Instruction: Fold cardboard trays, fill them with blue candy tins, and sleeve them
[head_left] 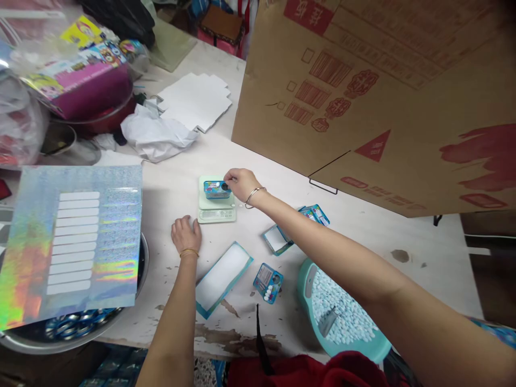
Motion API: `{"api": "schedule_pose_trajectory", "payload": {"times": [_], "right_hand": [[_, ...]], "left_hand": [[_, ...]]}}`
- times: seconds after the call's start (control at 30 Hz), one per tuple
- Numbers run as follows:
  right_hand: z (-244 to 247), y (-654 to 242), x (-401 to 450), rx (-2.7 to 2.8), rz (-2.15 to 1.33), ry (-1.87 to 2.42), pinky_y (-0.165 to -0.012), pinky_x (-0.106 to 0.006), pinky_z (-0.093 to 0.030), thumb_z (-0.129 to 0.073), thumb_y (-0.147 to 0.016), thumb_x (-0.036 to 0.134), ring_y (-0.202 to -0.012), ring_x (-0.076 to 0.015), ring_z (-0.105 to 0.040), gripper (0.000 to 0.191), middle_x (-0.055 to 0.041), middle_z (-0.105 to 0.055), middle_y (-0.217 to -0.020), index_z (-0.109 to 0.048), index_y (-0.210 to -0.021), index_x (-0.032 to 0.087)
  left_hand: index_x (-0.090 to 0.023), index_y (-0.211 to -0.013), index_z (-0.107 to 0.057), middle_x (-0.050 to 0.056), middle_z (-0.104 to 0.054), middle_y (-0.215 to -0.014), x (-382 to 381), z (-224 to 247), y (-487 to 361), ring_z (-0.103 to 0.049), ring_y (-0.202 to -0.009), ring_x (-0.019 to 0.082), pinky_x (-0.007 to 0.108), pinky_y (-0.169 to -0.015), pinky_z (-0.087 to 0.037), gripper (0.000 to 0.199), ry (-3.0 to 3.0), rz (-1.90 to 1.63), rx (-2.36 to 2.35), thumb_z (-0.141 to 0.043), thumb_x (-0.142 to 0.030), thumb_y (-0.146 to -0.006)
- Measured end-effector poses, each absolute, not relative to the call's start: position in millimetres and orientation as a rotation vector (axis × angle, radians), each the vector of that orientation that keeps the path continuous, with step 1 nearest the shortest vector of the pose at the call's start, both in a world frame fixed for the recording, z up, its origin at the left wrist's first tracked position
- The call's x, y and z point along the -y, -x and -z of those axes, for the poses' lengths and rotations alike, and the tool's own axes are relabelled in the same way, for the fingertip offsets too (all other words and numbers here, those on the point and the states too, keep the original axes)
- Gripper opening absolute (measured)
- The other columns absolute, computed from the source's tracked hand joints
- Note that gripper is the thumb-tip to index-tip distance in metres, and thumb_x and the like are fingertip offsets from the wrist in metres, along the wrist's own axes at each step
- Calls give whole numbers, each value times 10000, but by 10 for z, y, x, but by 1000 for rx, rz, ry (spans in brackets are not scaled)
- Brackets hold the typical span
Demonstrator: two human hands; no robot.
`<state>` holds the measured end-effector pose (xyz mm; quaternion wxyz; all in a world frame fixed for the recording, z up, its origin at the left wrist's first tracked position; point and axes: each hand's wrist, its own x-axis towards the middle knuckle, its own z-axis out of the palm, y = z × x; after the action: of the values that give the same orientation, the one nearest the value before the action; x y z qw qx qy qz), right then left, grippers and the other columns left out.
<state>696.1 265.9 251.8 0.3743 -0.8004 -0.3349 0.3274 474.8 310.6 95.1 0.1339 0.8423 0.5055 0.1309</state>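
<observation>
I am watching the right hand (241, 184) reaching over a little blue tin (213, 188). Its thumb and finger are bunching close together at the tin's end, but I cannot tell if they are pinching the tin or something tiny. A silver bracelet is circling that wrist. The tin is sitting on a pale green scale (205, 204), and the scale is resting on the white table (363, 231).

The left hand (185, 234) is lying on the table just beside the scale's near corner, with its fingers a bit bent and holding nothing. Nearer the person, a long tray (223, 278) with a white inside is lying slanted. To its right, a blue pack (268, 282) is showing little white pictures. Past that, an open box (277, 239) is sitting partly by the right arm.

A blue-green tub (303, 290) is holding lots of pale blue bits (342, 306), with a gray scoop (328, 322) sticking in them. Far left, a shiny sheet (116, 226) is covering part of a big metal bowl (145, 263). A huge brown box (274, 70) is standing at the back right.
</observation>
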Motion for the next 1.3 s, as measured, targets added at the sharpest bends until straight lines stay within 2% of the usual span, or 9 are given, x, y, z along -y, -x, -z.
{"api": "schedule_pose_trajectory", "payload": {"times": [0.13, 0.2, 0.33, 0.57, 0.7, 0.87, 1.13, 1.23, 1.3], "right_hand": [[-2528, -6991, -2380, 224, -1195, 1618, -409, -181, -268, -531, -784, 75, -446, -58, -408, 79, 0, -562, -622, -577, -763, 135], [-2457, -6991, -2195, 47, -1251, 1495, -371, -168, -212, -569, -782, 116, -430, -47, -409, 14, -4, -562, -626, -575, -780, 129], [-2191, -6910, -1912, -78, -1210, 1610, -377, -174, -242, -611, -755, 149, -423, -47, -426, 70, 10, -536, -615, -546, -732, 138], [-1718, -6706, -1918, 88, -1042, 1800, -453, -205, -262, -569, -770, 185, -447, -75, -349, 39, 78, -420, -499, -536, -749, 184], [-1540, -6665, -1997, 551, -852, 1984, -566, -235, -321, -470, -832, 199, -536, -126, -400, 165, 82, -382, -537, -509, -993, 208], [-1440, -6672, -2054, 934, -860, 2145, -600, -265, -328, -386, -918, 262, -638, -177, -488, 262, 20, -501, -681, -426, -1175, 229], [-1305, -6706, -2122, 914, -842, 2081, -626, -263, -354, -433, -914, 286, -700, -168, -507, 96, -5, -564, -746, -508, -938, 231], [-1319, -6702, -2118, 523, -922, 1756, -535, -232, -330, -489, -869, 386, -564, -119, -440, 196, 36, -464, -611, -484, -775, 214], [-1402, -6718, -2085, 205, -1078, 1444, -426, -219, -238, -507, -832, 464, -431, -86, -335, 266, 70, -389, -539, -460, -751, 215]], "left_hand": [[-110, -1116, -579, 152, -566, -997, -3099, -973, -4753, -485, -963, 297, 403, -864, -375, 370, -2460, -342, -1475, -432, -365, -891], [-112, -1116, -579, 151, -566, -998, -3097, -981, -4756, -486, -961, 298, 400, -858, -377, 368, -2462, -334, -1480, -434, -363, -889], [-114, -1115, -576, 152, -561, -1003, -3092, -992, -4763, -487, -971, 302, 401, -863, -371, 365, -2439, -348, -1473, -432, -362, -889], [-124, -1099, -583, 142, -563, -995, -3090, -988, -4768, -488, -970, 302, 404, -871, -367, 353, -2426, -369, -1476, -434, -363, -887], [-122, -1101, -577, 145, -562, -987, -3107, -950, -4760, -488, -960, 296, 407, -868, -374, 364, -2471, -359, -1460, -420, -380, -897], [-111, -1088, -583, 149, -574, -969, -3129, -934, -4770, -495, -935, 297, 401, -844, -380, 369, -2514, -322, -1481, -417, -378, -894], [-123, -1062, -578, 137, -568, -954, -3139, -911, -4759, -500, -925, 292, 389, -853, -367, 352, -2541, -324, -1471, -417, -381, -884], [-119, -1066, -575, 137, -569, -949, -3144, -905, -4754, -499, -916, 291, 386, -847, -365, 354, -2556, -309, -1468, -419, -380, -884], [-117, -1066, -574, 135, -571, -939, -3148, -908, -4754, -499, -907, 288, 383, -841, -365, 352, -2562, -306, -1467, -419, -376, -885]]}}
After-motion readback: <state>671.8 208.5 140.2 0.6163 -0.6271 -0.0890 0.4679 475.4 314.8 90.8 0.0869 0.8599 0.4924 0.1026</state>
